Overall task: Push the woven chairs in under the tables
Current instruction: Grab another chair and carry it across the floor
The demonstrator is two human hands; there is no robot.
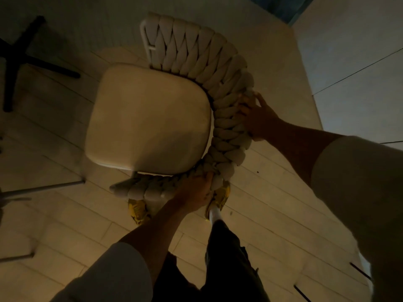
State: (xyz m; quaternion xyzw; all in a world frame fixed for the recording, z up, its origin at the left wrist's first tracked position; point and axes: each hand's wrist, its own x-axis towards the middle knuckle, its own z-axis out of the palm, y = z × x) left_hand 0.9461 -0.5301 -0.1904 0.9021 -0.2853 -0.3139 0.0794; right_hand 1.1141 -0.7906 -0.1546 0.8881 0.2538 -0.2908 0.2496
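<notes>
Left hand [196, 194], right hand [256, 115] on chair [148, 118]

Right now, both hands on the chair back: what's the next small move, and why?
Probably push the chair forward and left, toward the black table base. The left hand and right hand both grip its woven back, and bare floor lies between it and that base.
</notes>
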